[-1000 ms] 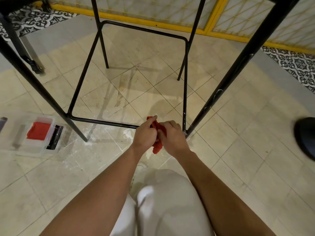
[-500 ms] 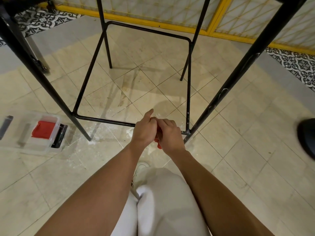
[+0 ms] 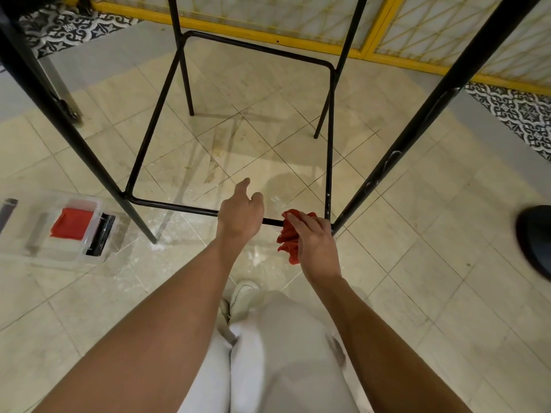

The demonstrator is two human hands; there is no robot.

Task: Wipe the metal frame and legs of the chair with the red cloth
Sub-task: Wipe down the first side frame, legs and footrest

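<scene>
Loosely bunched, red cloth (image 3: pixel 286 244) hangs beneath grip of right hand (image 3: pixel 316 244).

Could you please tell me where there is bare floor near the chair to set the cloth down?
Bare tile lies inside the footrest ring, and on the right between the near right leg and the dark object. Crowded: the near bar, where the left hand is beside the right hand gripping the red cloth, and the left, by the clear box.
</scene>
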